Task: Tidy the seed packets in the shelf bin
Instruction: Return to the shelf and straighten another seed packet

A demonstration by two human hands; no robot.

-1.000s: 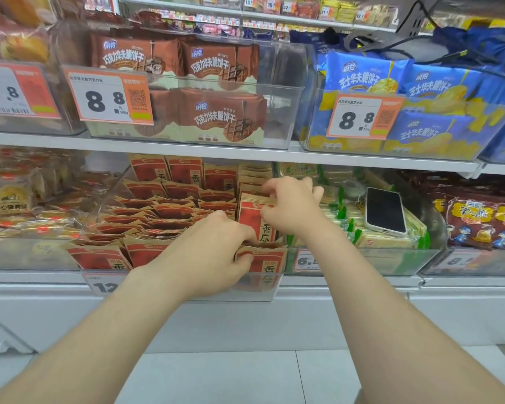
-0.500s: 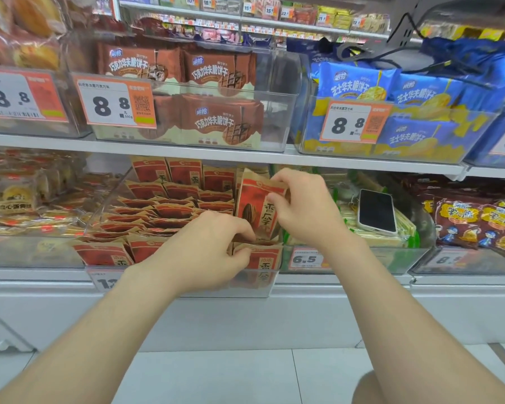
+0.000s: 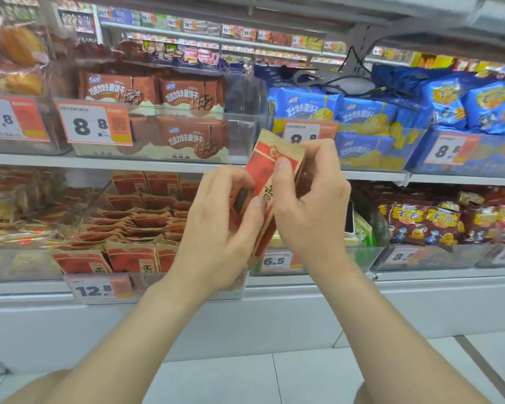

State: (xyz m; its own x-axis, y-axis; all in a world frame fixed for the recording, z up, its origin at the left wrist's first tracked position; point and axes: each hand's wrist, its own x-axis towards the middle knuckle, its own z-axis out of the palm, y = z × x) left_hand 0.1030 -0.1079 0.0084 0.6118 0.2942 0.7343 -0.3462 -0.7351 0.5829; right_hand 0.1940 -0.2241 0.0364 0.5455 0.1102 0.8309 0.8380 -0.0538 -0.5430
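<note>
A small stack of red and tan seed packets [image 3: 270, 167] is held upright in front of the shelves, above the bin's right end. My right hand [image 3: 309, 205] grips its right side, thumb across the front. My left hand [image 3: 219, 225] holds its left lower edge, thumb on the front. The clear shelf bin [image 3: 187, 282] on the lower shelf holds several more of the same seed packets [image 3: 134, 223], some standing at the front, others lying in overlapping rows behind.
A price tag reading 12.8 [image 3: 96, 288] hangs on the bin front. A phone [image 3: 349, 217] lies in the neighbouring bin of green packets, mostly behind my right hand. Above are bins of brown wafer packs [image 3: 184, 132] and blue wafer packs [image 3: 368, 135]. White tiled floor lies below.
Both hands have lifted packets out of the bin's right end and brought them together up in front of the shelf edge. The camera has moved closer.
</note>
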